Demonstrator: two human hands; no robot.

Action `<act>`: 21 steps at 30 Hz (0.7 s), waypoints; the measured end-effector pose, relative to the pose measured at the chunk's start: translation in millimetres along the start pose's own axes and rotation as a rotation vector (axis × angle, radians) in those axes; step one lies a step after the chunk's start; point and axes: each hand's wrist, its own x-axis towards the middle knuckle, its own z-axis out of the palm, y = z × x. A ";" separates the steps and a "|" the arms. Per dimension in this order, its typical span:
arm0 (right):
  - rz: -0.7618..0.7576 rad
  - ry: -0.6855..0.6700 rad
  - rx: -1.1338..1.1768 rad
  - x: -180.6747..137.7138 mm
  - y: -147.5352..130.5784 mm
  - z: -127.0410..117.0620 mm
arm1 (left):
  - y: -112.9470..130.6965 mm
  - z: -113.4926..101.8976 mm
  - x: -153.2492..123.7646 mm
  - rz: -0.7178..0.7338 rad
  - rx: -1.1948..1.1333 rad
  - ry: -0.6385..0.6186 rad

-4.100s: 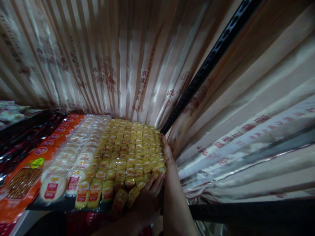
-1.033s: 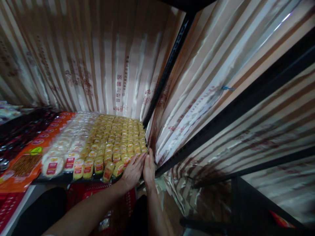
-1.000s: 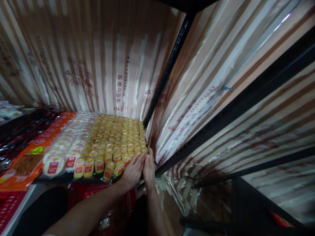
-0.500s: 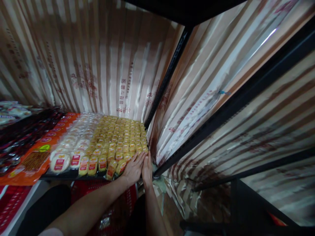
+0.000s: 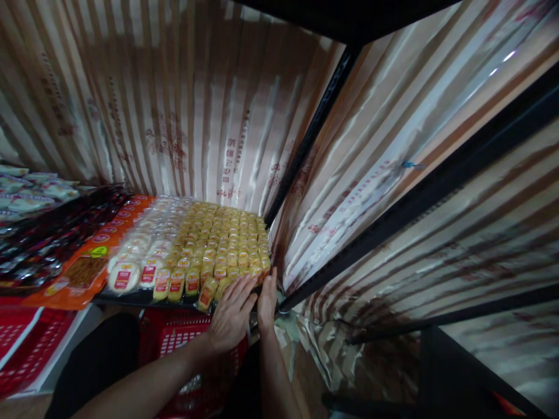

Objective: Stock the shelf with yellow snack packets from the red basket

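Rows of small yellow wrapped cakes [image 5: 220,241] with red-and-white labels cover the right end of a dark shelf [image 5: 144,297]. My left hand [image 5: 233,311] lies with its fingers stretched over the front right cakes, touching them and partly hiding them. One wrapped cake [image 5: 207,294] leans out of line just left of these fingers. My right hand [image 5: 266,302] stands on edge at the shelf's right front corner, fingers straight and flat, beside the end of the rows. Neither hand is wrapped around anything.
Left of the cakes are round white packs [image 5: 124,276], an orange bag [image 5: 85,273] and dark shiny packets [image 5: 56,244]. Red baskets [image 5: 183,340] stand below. A black upright post [image 5: 314,137] and a slanting black beam [image 5: 393,212] border the right side, before striped curtain-like sheeting [image 5: 196,116].
The view has shifted, so the shelf appears further right. My left hand has drawn slightly away from my right, its fingers a little more spread. A gap now shows between the hands.
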 end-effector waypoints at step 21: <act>-0.210 -0.161 -0.222 -87.5 -13.2 41.4 | -32.8 -18.9 -49.0 -0.776 0.017 0.002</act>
